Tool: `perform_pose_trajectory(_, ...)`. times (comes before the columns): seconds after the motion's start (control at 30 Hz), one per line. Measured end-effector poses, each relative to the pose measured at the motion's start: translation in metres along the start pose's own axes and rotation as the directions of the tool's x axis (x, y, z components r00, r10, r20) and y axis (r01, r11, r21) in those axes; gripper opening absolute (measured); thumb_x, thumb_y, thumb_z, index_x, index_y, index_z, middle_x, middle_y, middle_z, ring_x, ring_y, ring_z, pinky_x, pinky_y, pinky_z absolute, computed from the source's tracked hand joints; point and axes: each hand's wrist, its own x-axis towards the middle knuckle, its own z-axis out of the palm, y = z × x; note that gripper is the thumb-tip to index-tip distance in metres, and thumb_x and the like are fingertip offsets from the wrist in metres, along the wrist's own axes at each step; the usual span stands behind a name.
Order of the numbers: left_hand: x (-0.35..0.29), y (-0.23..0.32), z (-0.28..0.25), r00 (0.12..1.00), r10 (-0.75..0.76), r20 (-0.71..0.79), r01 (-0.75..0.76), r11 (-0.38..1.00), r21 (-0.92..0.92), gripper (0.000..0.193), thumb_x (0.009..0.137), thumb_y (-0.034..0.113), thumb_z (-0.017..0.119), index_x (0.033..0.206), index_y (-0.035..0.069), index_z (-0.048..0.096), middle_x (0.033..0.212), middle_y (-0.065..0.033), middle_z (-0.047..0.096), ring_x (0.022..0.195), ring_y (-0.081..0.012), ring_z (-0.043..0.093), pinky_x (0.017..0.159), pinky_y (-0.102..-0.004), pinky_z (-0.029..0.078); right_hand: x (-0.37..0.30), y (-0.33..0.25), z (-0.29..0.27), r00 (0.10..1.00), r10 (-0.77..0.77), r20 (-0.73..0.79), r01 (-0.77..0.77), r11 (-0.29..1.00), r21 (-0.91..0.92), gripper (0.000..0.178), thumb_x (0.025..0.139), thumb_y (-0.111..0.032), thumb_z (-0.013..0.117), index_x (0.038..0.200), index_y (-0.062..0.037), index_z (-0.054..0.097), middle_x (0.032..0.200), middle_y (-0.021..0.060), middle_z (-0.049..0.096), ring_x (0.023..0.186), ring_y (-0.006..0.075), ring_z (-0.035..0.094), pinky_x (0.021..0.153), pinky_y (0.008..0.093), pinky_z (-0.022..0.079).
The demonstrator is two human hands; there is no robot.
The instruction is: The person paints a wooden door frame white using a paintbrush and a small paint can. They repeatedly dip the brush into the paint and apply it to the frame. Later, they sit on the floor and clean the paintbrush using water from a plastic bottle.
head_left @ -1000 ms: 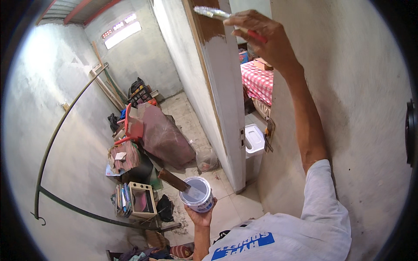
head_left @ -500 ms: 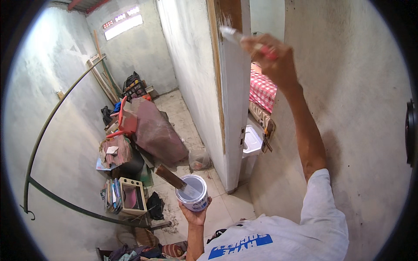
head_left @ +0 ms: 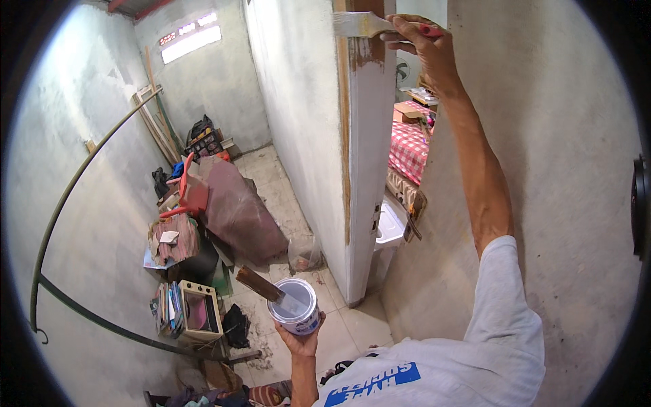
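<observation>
Room: mottled grey plaster walls (head_left: 108,224), pale floor tiles (head_left: 359,325). One door frame (head_left: 369,136), smooth white below, rough-edged brown patch near its top. One flat paintbrush (head_left: 366,26), pale bristles, red handle, across the frame's upper part, contact unclear; right hand (head_left: 434,57), fingers gripping it. Left hand (head_left: 302,341) clasps one round can (head_left: 302,324), one brown stick (head_left: 259,283) leaning inside.

"How are you posing the arms from there?"
"I'm holding the right arm (head_left: 485,173) high, the right hand (head_left: 428,53) pinching with bent fingers; lower down, I'm cupping the left hand (head_left: 302,340) upward."
</observation>
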Motion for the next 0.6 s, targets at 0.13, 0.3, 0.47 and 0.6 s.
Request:
perform_pose_trajectory(0.13, -0.001, -0.001, -0.002, 0.999, 0.03, 0.022, -0.03, 1.0, 0.005, 0.088, 0.081, 0.054, 0.076, 0.153, 0.019, 0.038, 0.147, -0.0187, 0.049, 0.134, -0.0446, 0.047, 0.102, -0.0653, 0.045, -0.004, -0.001, -0.003, 0.999, -0.038, -0.01, 0.038, 0.999, -0.006, 0.03, 0.096, -0.019, 0.07, 0.116, 0.0045, 0.071, 0.107, 0.0152, 0.074, 0.091, 0.0223, 0.076, 0.079, 0.0319, 0.064)
perform_pose_trajectory(0.3, -0.001, 0.0, -0.002, 0.996, 0.084, 0.017, -0.085, 0.996, 0.041, 0.089, 0.083, 0.058, 0.073, 0.153, 0.017, 0.036, 0.147, -0.0206, 0.048, 0.131, -0.0432, 0.05, 0.101, -0.0645, 0.047, -0.006, 0.005, -0.013, 0.996, -0.085, -0.018, 0.083, 0.992, -0.094, 0.03, 0.096, -0.022, 0.071, 0.114, 0.001, 0.072, 0.104, 0.0163, 0.076, 0.09, 0.0214, 0.076, 0.078, 0.0312, 0.064)
perform_pose_trajectory(0.47, -0.002, 0.0, -0.008, 0.991, 0.133, -0.011, -0.131, 0.986, 0.1, 0.089, 0.084, 0.063, 0.069, 0.153, 0.017, 0.036, 0.144, -0.0218, 0.05, 0.129, -0.0402, 0.052, 0.1, -0.0622, 0.048, -0.014, -0.004, -0.04, 0.996, -0.036, -0.078, 0.031, 0.997, -0.068, 0.032, 0.095, -0.021, 0.072, 0.119, 0.0002, 0.071, 0.103, 0.0144, 0.076, 0.093, 0.0225, 0.076, 0.083, 0.033, 0.063)
perform_pose_trajectory(0.6, 0.0, 0.0, -0.01, 0.992, 0.13, 0.006, -0.129, 0.984, 0.119, 0.083, 0.089, 0.069, 0.059, 0.153, 0.022, 0.035, 0.149, -0.014, 0.047, 0.13, -0.0351, 0.053, 0.097, -0.0642, 0.048, -0.008, -0.012, -0.055, 0.999, -0.032, 0.024, 0.029, 0.991, 0.132, 0.031, 0.097, -0.016, 0.069, 0.124, -0.0003, 0.068, 0.116, 0.0148, 0.072, 0.104, 0.0239, 0.073, 0.096, 0.0364, 0.06)
